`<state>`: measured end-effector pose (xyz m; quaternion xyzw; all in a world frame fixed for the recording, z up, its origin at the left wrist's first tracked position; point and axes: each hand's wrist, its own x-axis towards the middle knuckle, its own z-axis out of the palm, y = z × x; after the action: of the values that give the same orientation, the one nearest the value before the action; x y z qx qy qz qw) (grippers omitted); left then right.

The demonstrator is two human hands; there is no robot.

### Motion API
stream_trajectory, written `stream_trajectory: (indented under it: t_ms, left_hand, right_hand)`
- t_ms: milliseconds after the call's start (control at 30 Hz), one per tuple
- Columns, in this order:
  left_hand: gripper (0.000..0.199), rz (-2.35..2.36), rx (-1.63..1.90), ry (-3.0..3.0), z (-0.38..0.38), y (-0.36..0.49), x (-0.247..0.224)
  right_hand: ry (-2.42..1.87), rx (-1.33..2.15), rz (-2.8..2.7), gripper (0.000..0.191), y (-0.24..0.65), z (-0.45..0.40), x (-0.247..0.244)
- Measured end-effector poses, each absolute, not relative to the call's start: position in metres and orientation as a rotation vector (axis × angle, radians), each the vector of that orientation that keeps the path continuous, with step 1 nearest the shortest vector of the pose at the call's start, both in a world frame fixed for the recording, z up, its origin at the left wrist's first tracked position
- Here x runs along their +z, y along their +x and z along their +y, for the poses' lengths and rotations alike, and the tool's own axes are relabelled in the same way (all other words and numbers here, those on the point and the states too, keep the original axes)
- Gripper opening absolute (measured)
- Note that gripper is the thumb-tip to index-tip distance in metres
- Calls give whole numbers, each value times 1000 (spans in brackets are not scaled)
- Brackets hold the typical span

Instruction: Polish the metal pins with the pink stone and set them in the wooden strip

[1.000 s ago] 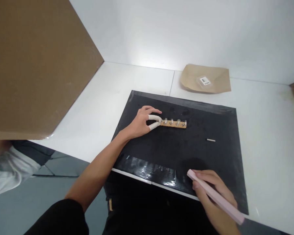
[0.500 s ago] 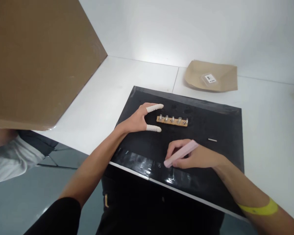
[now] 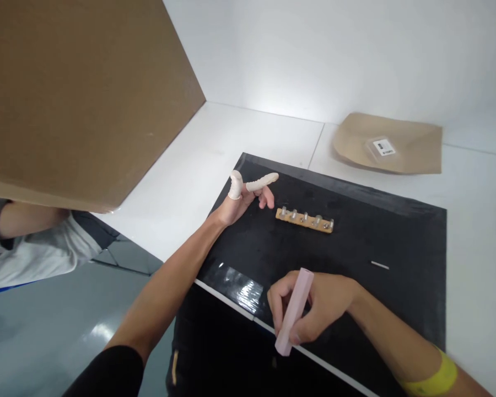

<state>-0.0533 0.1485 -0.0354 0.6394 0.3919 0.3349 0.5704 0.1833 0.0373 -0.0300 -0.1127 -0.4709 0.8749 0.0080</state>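
My left hand [image 3: 246,197] is open with its fingers apart, over the far left part of a black mat [image 3: 355,226]. White covers sit on its thumb and one finger. Just right of it lies a narrow tan strip [image 3: 303,220] carrying several small clear and metallic parts. Near the mat's front edge, my right hand [image 3: 310,309] is closed around a pale pink bar [image 3: 294,311], which stands at a slant. A short thin grey stick [image 3: 379,265] rests on the mat, beyond my right wrist.
At the back right, a brown paper tray [image 3: 417,146] holds a small clear case with a white label [image 3: 384,147]. A large brown panel [image 3: 86,94] rises at the left. Below it, part of another person [image 3: 41,242] shows.
My left hand has turned, its thumb now raised and away from the strip. My right hand has come nearer the front edge, tilting the pink bar more upright. The camera view has shifted left.
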Motion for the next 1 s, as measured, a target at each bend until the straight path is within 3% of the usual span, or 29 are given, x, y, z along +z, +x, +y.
stream_trajectory:
  t_ms: [533, 867, 1000]
  left_hand:
    - [118, 909, 565, 1455, 163, -62, -25]
    - [118, 623, 778, 912, 174, -61, -27]
    - [110, 628, 786, 760, 177, -61, -28]
  right_hand:
    - [-495, 2767, -1515, 28, 202, 36, -27]
    - [-452, 2803, -1267, 49, 200, 30, -48]
    - [-456, 2798, -1230, 46, 203, 30, -50]
